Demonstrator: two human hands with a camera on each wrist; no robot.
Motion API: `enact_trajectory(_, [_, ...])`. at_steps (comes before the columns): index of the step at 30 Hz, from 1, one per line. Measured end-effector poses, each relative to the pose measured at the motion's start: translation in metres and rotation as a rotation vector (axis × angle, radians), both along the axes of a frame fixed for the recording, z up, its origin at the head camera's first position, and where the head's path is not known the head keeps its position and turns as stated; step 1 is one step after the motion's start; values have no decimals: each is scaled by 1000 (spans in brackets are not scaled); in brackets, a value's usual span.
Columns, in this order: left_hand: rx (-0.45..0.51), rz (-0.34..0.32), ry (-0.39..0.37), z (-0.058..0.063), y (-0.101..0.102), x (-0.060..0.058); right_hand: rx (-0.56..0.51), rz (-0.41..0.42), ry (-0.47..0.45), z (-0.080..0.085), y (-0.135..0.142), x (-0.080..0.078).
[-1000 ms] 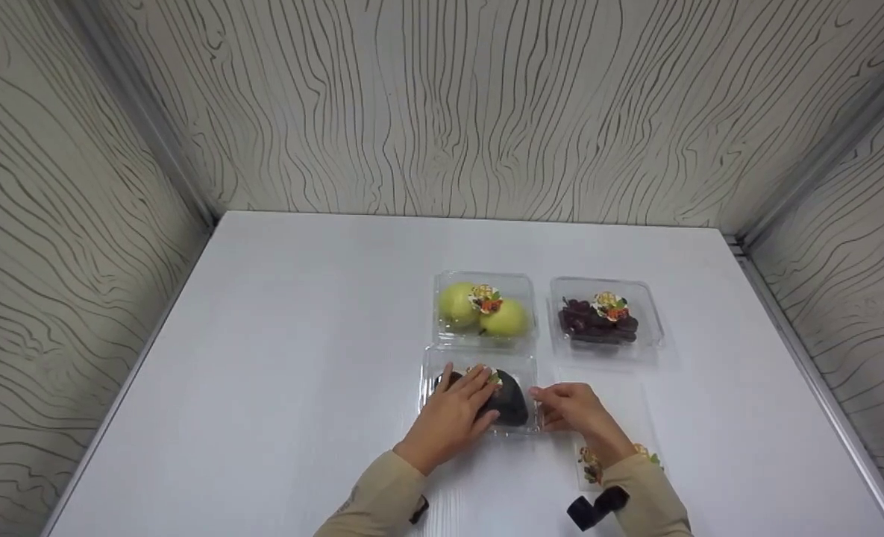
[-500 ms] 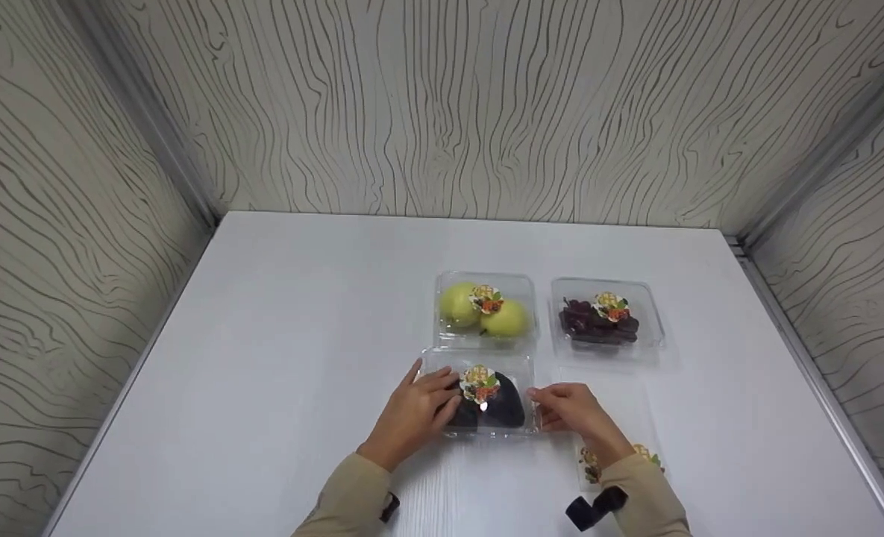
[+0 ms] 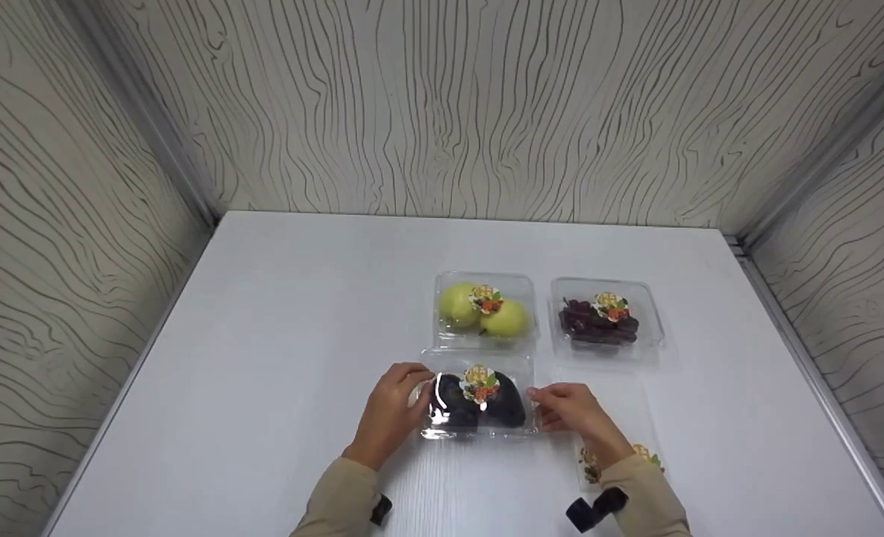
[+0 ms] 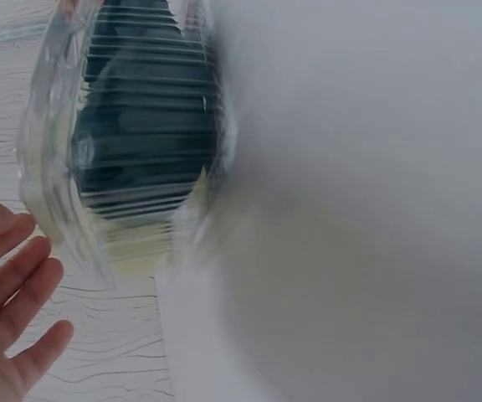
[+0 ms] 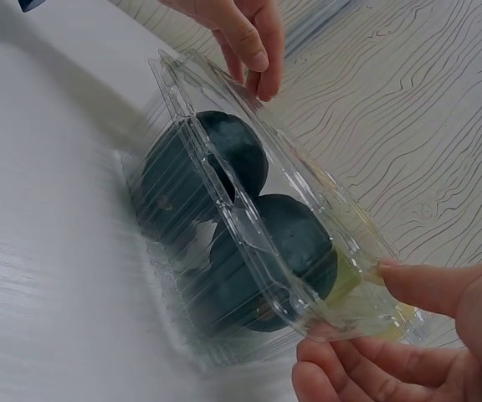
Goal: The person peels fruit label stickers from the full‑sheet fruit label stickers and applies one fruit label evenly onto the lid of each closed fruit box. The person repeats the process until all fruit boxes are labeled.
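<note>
A clear plastic clamshell box [image 3: 519, 363] with two dark green, avocado-like fruits [image 5: 279, 243] sits in front of me, lid down. A round fruit-picture sticker [image 3: 480, 383] is on its lid. My right hand [image 3: 572, 409] pinches the box's right edge, thumb above and fingers below, as the right wrist view shows. At the opposite edge is my left hand [image 3: 391, 403], its fingertips right at the rim. In the left wrist view its fingers [image 4: 25, 303] are loosely spread beside the box corner.
Directly behind stands a stickered clear box with two yellow-green pear-like fruits [image 3: 503, 318]. To its right is another box with dark red grapes [image 3: 598, 324]. Under my right forearm lies a sheet with fruit stickers [image 3: 589, 466]. Patterned walls [image 3: 442, 112] border the white table [image 3: 300, 313].
My left hand has slid left off the lid, where it covered the sticker, to the box's left edge. My right hand has stayed on the right edge.
</note>
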State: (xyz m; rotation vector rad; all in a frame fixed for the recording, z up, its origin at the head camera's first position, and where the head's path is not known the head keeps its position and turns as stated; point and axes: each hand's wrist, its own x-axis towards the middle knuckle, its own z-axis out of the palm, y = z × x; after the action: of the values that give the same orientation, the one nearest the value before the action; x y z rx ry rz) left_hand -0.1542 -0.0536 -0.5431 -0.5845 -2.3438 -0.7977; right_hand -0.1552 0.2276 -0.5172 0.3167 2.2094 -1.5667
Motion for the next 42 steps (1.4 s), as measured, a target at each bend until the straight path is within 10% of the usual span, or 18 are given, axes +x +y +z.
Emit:
enact_trajectory(14, [37, 62, -361, -4, -7, 7, -55, 46, -8, 0, 6, 1])
enact_trajectory(31, [177, 77, -577, -7, -10, 8, -86, 93, 36, -1, 1, 5])
enact_trajectory(42, [247, 95, -581, -10, -24, 5, -108, 95, 39, -4, -15, 5])
